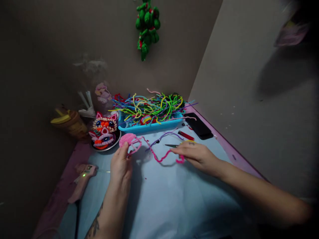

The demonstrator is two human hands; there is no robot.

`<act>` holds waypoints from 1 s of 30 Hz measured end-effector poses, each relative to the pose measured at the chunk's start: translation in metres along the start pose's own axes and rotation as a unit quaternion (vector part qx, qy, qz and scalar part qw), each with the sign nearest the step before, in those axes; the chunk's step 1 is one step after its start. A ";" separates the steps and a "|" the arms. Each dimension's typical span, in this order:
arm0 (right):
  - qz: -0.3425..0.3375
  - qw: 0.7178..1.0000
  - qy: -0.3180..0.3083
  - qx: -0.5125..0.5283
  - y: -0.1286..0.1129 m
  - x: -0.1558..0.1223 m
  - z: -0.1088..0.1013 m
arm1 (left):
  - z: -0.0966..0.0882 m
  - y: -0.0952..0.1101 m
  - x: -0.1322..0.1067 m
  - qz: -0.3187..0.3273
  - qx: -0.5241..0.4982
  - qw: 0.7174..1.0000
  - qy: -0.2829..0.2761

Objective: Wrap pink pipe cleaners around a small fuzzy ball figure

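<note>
My left hand (121, 162) is closed on a light pink pipe-cleaner piece (127, 139), a dense coiled disc with an open loop at its right side. From near that loop a wavy hot pink pipe cleaner (159, 160) runs across to my right hand (199, 156), whose fingers are closed around it close to its curled end. A dark, pointed metal tool (170, 145) sticks out leftward at the right fingers; its other end is hidden by the hand. Purple pipe cleaners (165, 135) and a red lighter (185, 135) lie just beyond.
A blue tray (154, 126) heaped with coloured pipe cleaners stands at the back. Beside it, a bowl (115, 144) holds fuzzy animal-faced figures (103, 131). A pink glue gun (83, 182) with a lit green light lies left. A black phone (198, 126) rests right, near the wall.
</note>
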State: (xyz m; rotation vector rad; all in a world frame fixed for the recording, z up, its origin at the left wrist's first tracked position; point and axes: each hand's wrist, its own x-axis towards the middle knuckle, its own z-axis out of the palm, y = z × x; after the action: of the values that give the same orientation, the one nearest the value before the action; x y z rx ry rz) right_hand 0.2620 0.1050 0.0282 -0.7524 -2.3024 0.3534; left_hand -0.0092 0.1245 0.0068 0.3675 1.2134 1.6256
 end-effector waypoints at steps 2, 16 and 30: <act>0.021 1.000 0.011 0.016 -0.010 0.030 0.008 | 0.000 -0.003 -0.003 -0.010 0.009 1.000 -0.017; -0.015 0.973 -0.011 -0.229 -0.004 0.075 0.052 | 0.004 -0.005 -0.014 -0.048 -0.004 0.998 -0.028; -0.032 0.998 0.025 -0.037 -0.004 0.074 0.059 | -0.001 -0.014 -0.017 -0.128 -0.041 0.983 -0.127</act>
State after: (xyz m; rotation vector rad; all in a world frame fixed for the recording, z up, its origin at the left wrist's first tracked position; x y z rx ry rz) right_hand 0.1754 0.1442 0.0256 -0.7131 -2.2978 0.2188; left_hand 0.0050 0.1095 0.0001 0.3407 0.9551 1.3572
